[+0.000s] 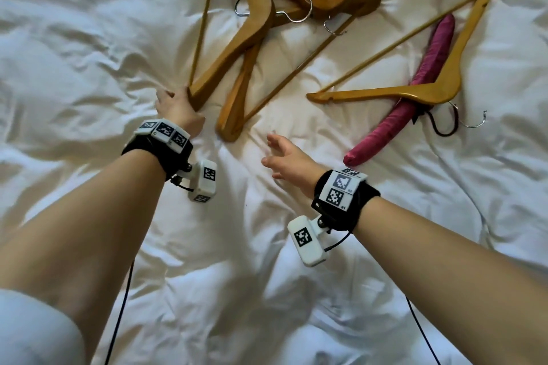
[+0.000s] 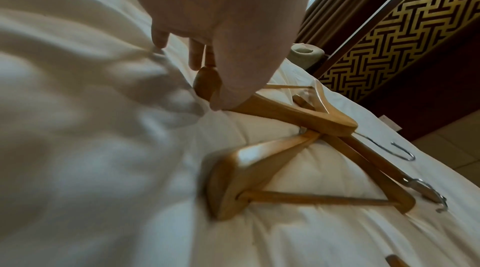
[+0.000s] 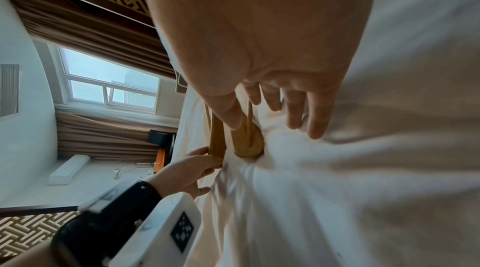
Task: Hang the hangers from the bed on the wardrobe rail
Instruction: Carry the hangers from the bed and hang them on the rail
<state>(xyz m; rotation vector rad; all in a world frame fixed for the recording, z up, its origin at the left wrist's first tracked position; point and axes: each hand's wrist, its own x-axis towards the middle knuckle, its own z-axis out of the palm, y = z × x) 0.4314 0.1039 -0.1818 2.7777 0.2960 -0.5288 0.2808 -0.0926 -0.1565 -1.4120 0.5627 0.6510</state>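
The left hand point(image 2: 221, 25) pinches the end of a wooden hanger point(image 2: 293, 113) on the white duvet point(image 2: 78, 148); beside that hanger, two more wooden hangers point(image 2: 259, 168) lie overlapped.

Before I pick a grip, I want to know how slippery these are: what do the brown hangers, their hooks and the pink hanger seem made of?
Brown hangers: apparently wood, honey-brown with a smooth, slightly glossy finish, possibly varnished.
Hooks: seemingly bare metal wire, silvery and reflective.
Pink hanger: looks padded and wrapped in magenta fabric with a satin-like sheen; its core is hidden.
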